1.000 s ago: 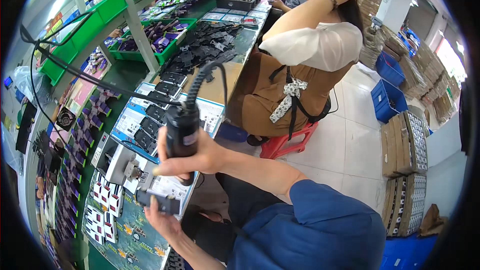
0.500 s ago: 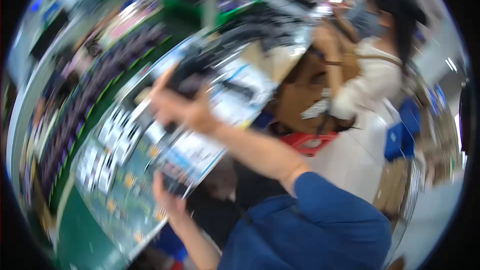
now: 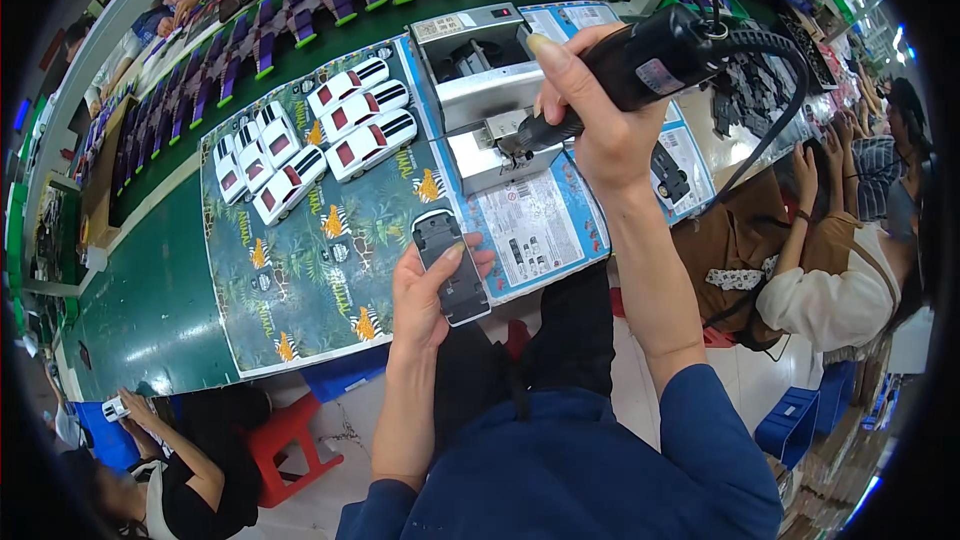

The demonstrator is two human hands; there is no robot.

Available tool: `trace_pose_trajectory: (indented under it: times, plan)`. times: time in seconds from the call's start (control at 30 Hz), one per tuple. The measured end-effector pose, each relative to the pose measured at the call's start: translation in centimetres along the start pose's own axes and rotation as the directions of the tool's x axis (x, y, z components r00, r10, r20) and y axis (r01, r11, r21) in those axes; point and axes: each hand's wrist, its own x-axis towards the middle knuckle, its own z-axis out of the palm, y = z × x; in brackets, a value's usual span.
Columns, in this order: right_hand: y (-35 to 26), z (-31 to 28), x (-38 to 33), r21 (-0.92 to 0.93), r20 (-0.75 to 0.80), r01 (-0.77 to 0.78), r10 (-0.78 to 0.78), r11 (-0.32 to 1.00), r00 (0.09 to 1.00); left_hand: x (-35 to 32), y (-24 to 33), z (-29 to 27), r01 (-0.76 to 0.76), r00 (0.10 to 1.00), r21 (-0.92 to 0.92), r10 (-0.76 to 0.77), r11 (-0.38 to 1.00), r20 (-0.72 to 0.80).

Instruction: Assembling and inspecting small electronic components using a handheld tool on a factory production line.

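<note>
While a green patterned sheet [image 3: 310,300] lay ahead and left of the left hand [image 3: 418,298], a boxy metal machine [image 3: 490,88] stood just left of the right hand [image 3: 610,125]. With curled fingers, that hand gripped a black power screwdriver [image 3: 630,65]. White toy cars [image 3: 352,118] clustered ahead of the left hand, which pinched an upturned toy car [image 3: 460,287] between thumb and fingers, dark underside showing.

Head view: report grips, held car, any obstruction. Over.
Left grip holds toy car, dark underside up. Right grip on black power driver, tip at metal machine. Thumb partly covering car.
</note>
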Motion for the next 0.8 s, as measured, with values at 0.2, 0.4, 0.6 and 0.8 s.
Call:
trace_pose_trajectory:
  times: [0.2,0.4,0.6,0.8]
  plan:
    - [1.2,0.6,-0.2,-0.039,0.027,-0.031,0.033,0.999,0.999,0.7,-0.1,0.5,0.040,0.999,-0.038,-0.040,0.998,0.023]
    - [0.9,1.0,0.5,-0.059,0.084,-0.157,0.161,0.986,0.983,1.1,-0.1,1.3,0.057,0.998,-0.029,-0.056,0.998,0.022]
    - [-0.8,-0.2,-2.3,0.370,0.010,-0.173,0.182,0.913,0.983,0.9,-0.5,1.6,0.061,0.997,-0.016,-0.060,0.998,0.055]
    - [-1.6,2.2,-4.8,0.397,0.053,-0.172,0.165,0.902,0.985,0.7,-0.5,1.5,0.026,0.997,0.002,-0.026,1.000,0.079]
